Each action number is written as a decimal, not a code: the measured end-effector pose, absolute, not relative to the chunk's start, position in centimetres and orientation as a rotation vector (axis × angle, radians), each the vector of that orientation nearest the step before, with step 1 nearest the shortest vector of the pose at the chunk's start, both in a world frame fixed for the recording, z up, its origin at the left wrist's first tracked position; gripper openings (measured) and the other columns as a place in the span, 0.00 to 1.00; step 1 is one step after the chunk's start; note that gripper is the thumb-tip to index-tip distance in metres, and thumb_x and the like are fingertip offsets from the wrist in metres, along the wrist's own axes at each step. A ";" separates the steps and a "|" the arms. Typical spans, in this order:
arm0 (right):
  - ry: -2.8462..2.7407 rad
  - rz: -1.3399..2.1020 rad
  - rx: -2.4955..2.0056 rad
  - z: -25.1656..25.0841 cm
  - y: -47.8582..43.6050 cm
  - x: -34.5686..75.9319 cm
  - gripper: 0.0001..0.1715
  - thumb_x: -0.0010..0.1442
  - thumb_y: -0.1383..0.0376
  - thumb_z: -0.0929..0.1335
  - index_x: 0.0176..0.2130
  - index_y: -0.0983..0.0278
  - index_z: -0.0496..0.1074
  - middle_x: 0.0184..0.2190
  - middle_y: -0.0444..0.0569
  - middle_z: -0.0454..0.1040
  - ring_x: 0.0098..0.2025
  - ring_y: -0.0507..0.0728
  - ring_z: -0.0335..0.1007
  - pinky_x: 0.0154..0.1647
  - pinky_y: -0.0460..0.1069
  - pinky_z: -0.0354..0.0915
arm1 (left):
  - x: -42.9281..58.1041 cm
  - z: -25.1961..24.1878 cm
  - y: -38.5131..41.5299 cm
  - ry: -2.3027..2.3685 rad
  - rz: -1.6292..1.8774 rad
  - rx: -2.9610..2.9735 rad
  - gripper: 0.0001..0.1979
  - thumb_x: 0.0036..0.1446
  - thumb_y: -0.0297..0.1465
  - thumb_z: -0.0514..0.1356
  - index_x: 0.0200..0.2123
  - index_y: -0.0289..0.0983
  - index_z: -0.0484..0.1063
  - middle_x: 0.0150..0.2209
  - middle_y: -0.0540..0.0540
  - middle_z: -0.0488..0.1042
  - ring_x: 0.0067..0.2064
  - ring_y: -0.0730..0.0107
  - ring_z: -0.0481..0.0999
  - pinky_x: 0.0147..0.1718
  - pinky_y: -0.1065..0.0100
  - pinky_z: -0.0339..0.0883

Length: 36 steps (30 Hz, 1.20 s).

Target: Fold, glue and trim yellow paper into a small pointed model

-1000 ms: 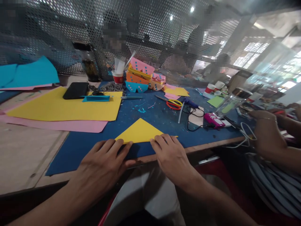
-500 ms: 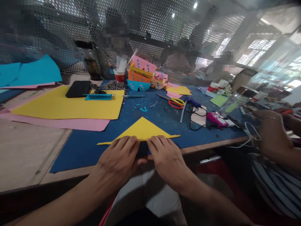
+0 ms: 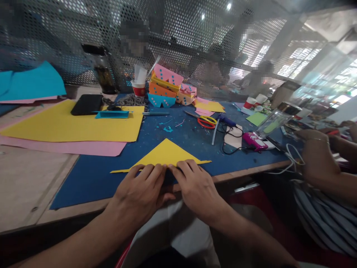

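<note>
Lower middle of the frame: folded yellow paper, flat on the blue mat close to its near edge, point aimed away from the worker. 2 thin yellow ends stick out past the triangle, 1 per side.

Left hand: fingers bent down over the near edge, left of centre, thumb standing off the paper. Right hand: fingers bent on the same edge, right of centre, fingertips nearly meeting the left's. Looks like pressing more than pinching; from where I stand I can't tell if either has a grip under the edge.

Step in hand, my read: rolling or creasing that near edge. To do it well: even load from both hands, strip kept the same width along its length, press from the middle out to the 2 ends. Watch for skew; uneven push would likely swing the point sideways. Mat edge is close, so keep the crease fully on the mat for backing.

Scissors and glue gun sit right of centre, clear of the fold. Blue scraps lie beyond the point; keep them out of the crease.
</note>
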State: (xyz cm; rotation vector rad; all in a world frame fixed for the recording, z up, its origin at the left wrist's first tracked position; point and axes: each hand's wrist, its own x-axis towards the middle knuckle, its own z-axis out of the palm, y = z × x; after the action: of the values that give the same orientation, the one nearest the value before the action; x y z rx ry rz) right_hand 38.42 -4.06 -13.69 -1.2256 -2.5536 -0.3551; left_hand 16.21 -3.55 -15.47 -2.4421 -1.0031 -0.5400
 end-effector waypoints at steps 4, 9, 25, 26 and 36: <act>-2.552 -0.278 -1.262 -13.7 -4.1 39.0 0.21 0.78 0.73 0.68 0.67 0.68 0.74 0.57 0.56 0.82 0.57 0.64 0.76 0.52 0.58 0.82 | 16.0 -16.0 -3.8 -1.033 -0.570 -2.471 0.32 0.84 0.51 0.47 0.62 0.30 0.78 0.51 0.34 0.84 0.46 0.49 0.80 0.48 0.51 0.70; -2.534 -0.220 -1.250 -13.9 -4.1 39.8 0.25 0.77 0.75 0.67 0.70 0.68 0.73 0.59 0.57 0.81 0.60 0.66 0.75 0.55 0.59 0.82 | 15.9 -16.4 -4.4 -1.108 -0.550 -2.468 0.34 0.85 0.49 0.42 0.69 0.30 0.74 0.52 0.33 0.83 0.50 0.46 0.80 0.50 0.48 0.70; -2.317 -0.215 -1.298 -14.9 -4.4 43.5 0.29 0.73 0.81 0.63 0.63 0.65 0.80 0.55 0.56 0.83 0.57 0.63 0.78 0.58 0.60 0.83 | 12.5 -15.8 -4.6 -1.144 -0.567 -2.471 0.31 0.86 0.47 0.40 0.63 0.33 0.75 0.52 0.33 0.86 0.49 0.44 0.86 0.44 0.47 0.78; -2.303 -0.209 -1.296 -14.8 -4.3 43.6 0.28 0.73 0.82 0.63 0.63 0.65 0.80 0.55 0.55 0.83 0.57 0.63 0.79 0.57 0.59 0.83 | 11.9 -15.9 -4.7 -1.154 -0.566 -2.474 0.30 0.86 0.48 0.42 0.64 0.34 0.75 0.53 0.34 0.86 0.49 0.44 0.86 0.44 0.47 0.79; -2.217 -0.205 -1.342 -15.1 -3.7 45.3 0.25 0.75 0.80 0.63 0.58 0.64 0.82 0.53 0.54 0.84 0.55 0.62 0.80 0.58 0.58 0.80 | 7.7 -17.6 -5.7 -1.429 -0.593 -2.513 0.24 0.82 0.44 0.52 0.67 0.40 0.77 0.61 0.36 0.83 0.58 0.41 0.83 0.50 0.45 0.82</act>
State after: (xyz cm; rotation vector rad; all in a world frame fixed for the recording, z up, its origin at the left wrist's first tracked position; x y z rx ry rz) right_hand 45.29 -3.74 -15.09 -1.3421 -2.2168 -0.2048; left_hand 7.73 -5.71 -17.64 -2.5133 -1.4294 -0.5929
